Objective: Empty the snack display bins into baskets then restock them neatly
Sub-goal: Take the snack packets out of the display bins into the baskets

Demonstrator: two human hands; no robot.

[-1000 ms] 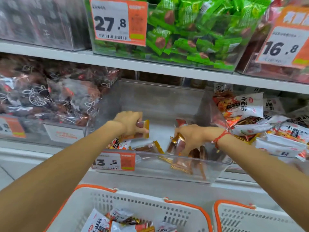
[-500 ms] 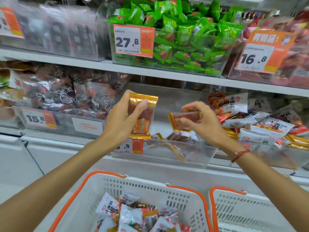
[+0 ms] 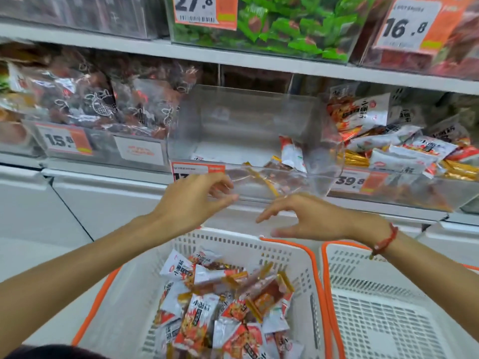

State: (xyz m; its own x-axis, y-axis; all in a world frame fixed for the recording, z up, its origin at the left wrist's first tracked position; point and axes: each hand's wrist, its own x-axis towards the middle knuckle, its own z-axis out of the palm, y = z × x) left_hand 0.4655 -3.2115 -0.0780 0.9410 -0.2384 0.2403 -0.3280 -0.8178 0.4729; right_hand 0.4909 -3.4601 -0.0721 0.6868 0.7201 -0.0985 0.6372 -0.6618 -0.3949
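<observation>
A clear plastic display bin [image 3: 248, 120] sits on the middle shelf, nearly bare, with a few snack packets [image 3: 293, 154] left at its right front. Below it stands a white basket with orange trim [image 3: 228, 244], holding a pile of white, red and gold snack packets [image 3: 220, 301]. My left hand [image 3: 191, 200] hovers above the basket's far rim with loose fingers and holds nothing. My right hand [image 3: 308, 216] hangs beside it, fingers spread and relaxed, also holding nothing. Gold packets [image 3: 269, 288] lie on top of the pile beneath the hands.
A second white basket [image 3: 383, 307] stands at the right. Full bins flank the clear one: dark packets [image 3: 103, 104] to the left, white and red packets [image 3: 404, 143] to the right. The upper shelf carries green packets [image 3: 285, 27] and price tags.
Both hands lifted gold packets out of the bin, came down over the left basket and let them go; the packets now lie on the pile and both hands hold nothing.
</observation>
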